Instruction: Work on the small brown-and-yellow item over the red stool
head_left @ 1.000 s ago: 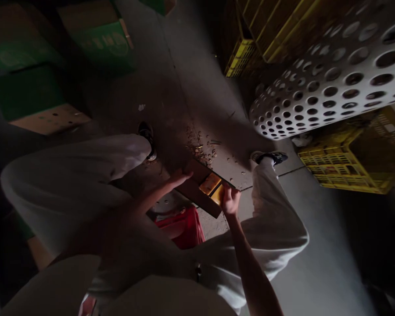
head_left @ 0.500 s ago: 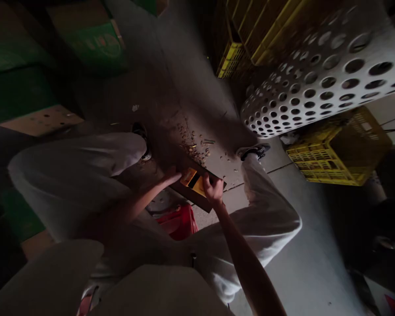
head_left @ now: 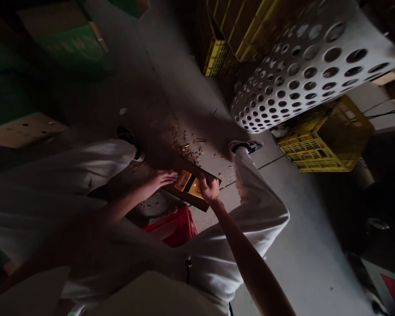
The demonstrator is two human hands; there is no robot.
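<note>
dim shot, looking straight down at a seated person w/ legs apart in pale trousers. both hands work on a dark flat board [head_left: 191, 184] held over the gap betw the knees, above the concrete floor [head_left: 303, 228].

left hand [head_left: 163, 178] lies on the board's left end, fingers stretched out flat & pressing on it, not curled round anything. right hand [head_left: 210, 190] is clenched on a yellow block [head_left: 196, 188] sitting on the board's top face; thumb & fingers wrap its right side. just left of that, touching or nearly so, is an orange block [head_left: 183, 180], also on the board, betw the two hands. can't tell if the two blocks are one piece or separate, too dark.

directly under the board & nearer the body is a red crate [head_left: 174, 228], partly hidden by the arms. on the floor past the board, a scatter of small shavings/chips [head_left: 187, 147], betw the two shoes: left shoe [head_left: 130, 138], right shoe [head_left: 246, 145].

upper right: a big white perforated panel [head_left: 303, 70] full of round holes, tilted, resting over a yellow plastic crate [head_left: 319, 147]. more yellow crates [head_left: 237, 30] stacked behind it. upper left: green cardboard boxes [head_left: 75, 44] in shadow, and a brown cardboard sheet [head_left: 19, 129] w/ small holes lying near the left knee.
</note>
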